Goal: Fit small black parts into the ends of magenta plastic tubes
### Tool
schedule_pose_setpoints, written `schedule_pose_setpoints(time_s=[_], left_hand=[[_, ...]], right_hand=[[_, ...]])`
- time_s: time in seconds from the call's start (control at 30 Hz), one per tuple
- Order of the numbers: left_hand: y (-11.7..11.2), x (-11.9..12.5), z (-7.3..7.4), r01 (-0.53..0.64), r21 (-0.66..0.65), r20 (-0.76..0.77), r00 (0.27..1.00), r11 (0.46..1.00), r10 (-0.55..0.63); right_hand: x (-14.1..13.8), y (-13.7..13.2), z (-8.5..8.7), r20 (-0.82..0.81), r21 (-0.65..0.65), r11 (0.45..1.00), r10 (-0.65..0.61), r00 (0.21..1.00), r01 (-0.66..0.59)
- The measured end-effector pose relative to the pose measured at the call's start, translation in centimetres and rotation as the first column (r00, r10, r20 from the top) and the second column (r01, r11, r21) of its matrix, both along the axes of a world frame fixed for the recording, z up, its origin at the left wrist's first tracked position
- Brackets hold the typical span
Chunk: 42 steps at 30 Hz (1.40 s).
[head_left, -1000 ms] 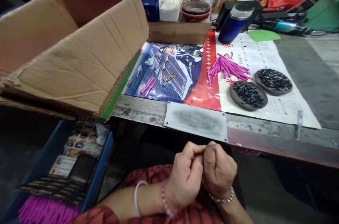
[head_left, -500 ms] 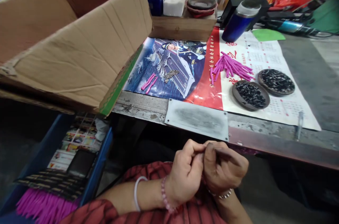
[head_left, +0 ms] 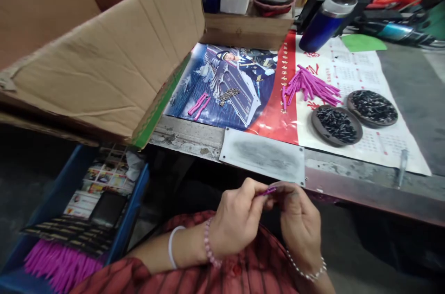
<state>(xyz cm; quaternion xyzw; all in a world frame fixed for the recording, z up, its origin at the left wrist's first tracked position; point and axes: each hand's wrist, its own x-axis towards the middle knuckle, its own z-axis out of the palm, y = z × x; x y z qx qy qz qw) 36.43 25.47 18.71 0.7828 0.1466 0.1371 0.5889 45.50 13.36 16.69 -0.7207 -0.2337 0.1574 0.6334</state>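
My left hand (head_left: 236,217) and my right hand (head_left: 299,220) meet over my lap, just below the bench edge. Between their pinched fingertips sits a small pink tube (head_left: 268,190), held at both ends. On the bench ahead lies a loose pile of pink tubes (head_left: 311,86), and two more pink tubes (head_left: 199,104) rest next to a small heap of metal beads (head_left: 228,95). Two dark round dishes (head_left: 336,125) (head_left: 371,108) hold small black pieces.
A large open cardboard box (head_left: 104,53) overhangs the bench at left. Below it a blue crate (head_left: 69,220) holds pink tubes and printed cards. A blue flask (head_left: 325,22), a wooden tray (head_left: 246,29), a tissue box and clutter line the back. A poster (head_left: 361,80) covers the bench.
The two hands have opened from tight fists held together into a fingertip pinch, and the pink tube now shows between them. The view has tilted slightly downward.
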Motion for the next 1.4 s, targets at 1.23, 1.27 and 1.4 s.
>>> schedule_pose_setpoints(time_s=[1.23, 1.27, 1.4], left_hand=[[1.4, -0.9, -0.6, 0.050, 0.436, 0.029, 0.997, 0.899, -0.069], [1.4, -1.0, -0.6, 0.057, 0.433, 0.021, 0.997, 0.900, -0.074], [2.8, -0.9, -0.1, 0.044, 0.405, 0.004, 0.999, 0.913, -0.050]], right_hand=[[0.9, 0.2, 1.5, 0.236, -0.293, 0.954, 0.129, 0.963, -0.056], [1.0, 0.3, 1.5, 0.244, -0.297, 0.953, 0.135, 0.960, -0.058], [1.8, 0.1, 1.5, 0.217, -0.276, 0.959, 0.130, 0.968, -0.067]])
